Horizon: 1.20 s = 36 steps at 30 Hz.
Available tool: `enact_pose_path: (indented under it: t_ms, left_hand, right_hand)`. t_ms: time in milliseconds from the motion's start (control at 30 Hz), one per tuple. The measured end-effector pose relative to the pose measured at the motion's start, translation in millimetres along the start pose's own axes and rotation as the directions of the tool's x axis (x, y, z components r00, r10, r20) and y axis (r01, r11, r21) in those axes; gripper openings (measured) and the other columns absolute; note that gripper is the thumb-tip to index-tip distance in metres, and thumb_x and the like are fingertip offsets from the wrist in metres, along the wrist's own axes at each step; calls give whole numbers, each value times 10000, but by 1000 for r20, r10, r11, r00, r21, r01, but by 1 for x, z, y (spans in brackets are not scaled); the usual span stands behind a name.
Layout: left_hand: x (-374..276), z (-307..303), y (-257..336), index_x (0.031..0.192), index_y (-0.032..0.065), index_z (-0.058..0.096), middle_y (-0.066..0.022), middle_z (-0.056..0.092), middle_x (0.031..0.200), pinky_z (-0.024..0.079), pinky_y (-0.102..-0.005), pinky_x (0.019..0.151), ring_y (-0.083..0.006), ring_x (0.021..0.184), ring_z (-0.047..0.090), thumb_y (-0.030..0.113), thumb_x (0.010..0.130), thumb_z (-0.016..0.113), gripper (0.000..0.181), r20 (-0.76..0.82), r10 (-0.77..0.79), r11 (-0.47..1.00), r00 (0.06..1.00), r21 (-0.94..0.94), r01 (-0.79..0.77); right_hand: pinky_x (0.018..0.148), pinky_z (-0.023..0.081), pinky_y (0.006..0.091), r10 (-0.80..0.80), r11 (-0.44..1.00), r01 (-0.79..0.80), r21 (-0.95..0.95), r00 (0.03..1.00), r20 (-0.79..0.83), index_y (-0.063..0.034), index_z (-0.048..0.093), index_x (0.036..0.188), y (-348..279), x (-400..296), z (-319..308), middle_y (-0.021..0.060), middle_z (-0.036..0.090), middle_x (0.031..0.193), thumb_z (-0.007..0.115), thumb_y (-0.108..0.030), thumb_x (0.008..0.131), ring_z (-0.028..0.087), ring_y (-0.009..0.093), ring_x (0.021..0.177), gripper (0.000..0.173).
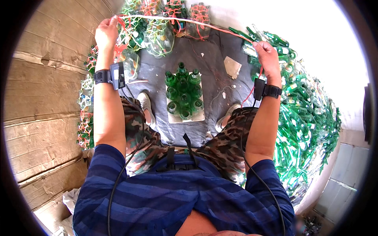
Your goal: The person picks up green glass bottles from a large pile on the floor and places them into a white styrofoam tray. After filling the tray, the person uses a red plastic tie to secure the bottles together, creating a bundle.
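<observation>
Between my raised hands stretches a red and white plastic cord [177, 19]. My left hand [107, 32] pinches its left end, with more red strands hanging beside the fingers. The right part is pinched by my right hand [265, 53], and a thin red length trails down past that wrist. Below the cord, between my shoes, a group of green glass bottles [183, 94] stands upright, packed close together on a pale flat board [189, 120]. No cord shows around these bottles. A strapped device sits on each of my wrists.
Cord-tied bottle bundles [159, 35] stand at the front and left. A large heap of loose green bottles [301, 118] rises on the right. Cardboard sheets [44, 88] line the left side. A cardboard scrap [232, 67] and loose threads lie on the dark ground sheet [153, 70].
</observation>
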<state>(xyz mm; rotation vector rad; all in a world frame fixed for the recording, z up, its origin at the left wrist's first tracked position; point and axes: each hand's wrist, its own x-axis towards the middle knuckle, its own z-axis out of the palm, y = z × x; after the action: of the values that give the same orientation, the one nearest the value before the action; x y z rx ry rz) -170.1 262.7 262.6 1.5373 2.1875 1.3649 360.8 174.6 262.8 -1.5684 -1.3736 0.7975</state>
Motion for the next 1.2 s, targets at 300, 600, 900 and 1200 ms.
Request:
enact_pose_path:
  t_ms: [300,600,900,1200]
  left_hand:
    - [-46,26,54,887,82,636,84,415,590,289,-230,451,-29,487,328,305,1017,587,262,450,2,816,893,-517,259]
    - [-83,52,95,889,117,560,29,558,681,423,-241,506,-85,576,537,288,1050,525,238,664,177,735,726,-580,351]
    - [-117,83,113,978,58,587,-55,688,849,539,-267,702,-127,761,656,321,1051,527,279,744,309,745,592,-577,336]
    - [-138,104,115,998,67,591,35,556,836,467,-238,700,-48,776,504,322,1057,519,271,661,494,793,565,-609,18]
  right_hand:
    - [641,465,321,-216,959,236,-155,967,136,7,659,863,-14,-12,71,88,600,707,711,-234,895,568,178,653,248]
    - [637,456,284,-291,954,301,7,914,282,11,658,893,-42,-38,143,44,604,733,694,-182,915,545,96,692,197]
    - [654,456,268,-341,937,288,200,881,327,6,676,987,-49,-46,164,22,629,783,667,-155,940,534,71,722,168]
    - [627,473,282,-382,917,334,217,891,245,-7,696,971,-53,-48,153,56,673,769,672,-138,911,559,87,668,146]
